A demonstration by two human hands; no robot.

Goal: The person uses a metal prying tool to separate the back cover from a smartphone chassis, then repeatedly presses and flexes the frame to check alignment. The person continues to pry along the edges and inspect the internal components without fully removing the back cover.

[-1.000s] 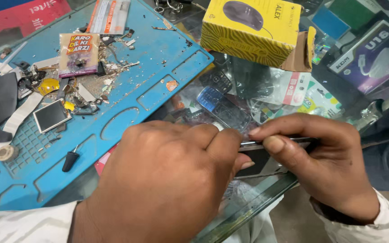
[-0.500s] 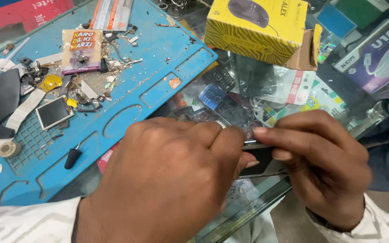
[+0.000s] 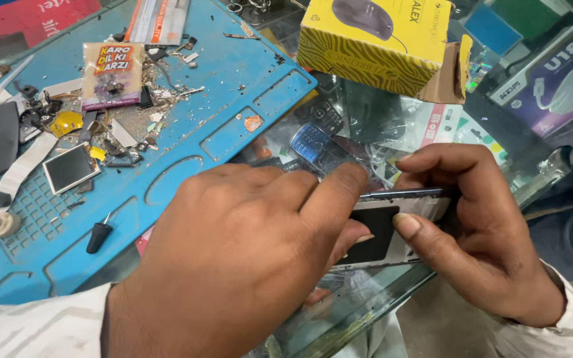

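Both my hands close on a small flat phone part with a dark panel and a thin metal edge, held over the glass counter's front edge. My left hand covers its left side, forefinger stretched along the top edge. My right hand pinches its right end between thumb and fingers. Most of the part is hidden under my fingers.
A blue work mat at the left carries a small screen, a black driver bit, a tape roll, a sachet and several scraps. A yellow mouse box stands behind. Keypad phones lie under the glass.
My hands have shifted slightly and my right fingers have opened up a little, so the part's dark panel shows more. The view has drifted a bit; the mat's things stay put.
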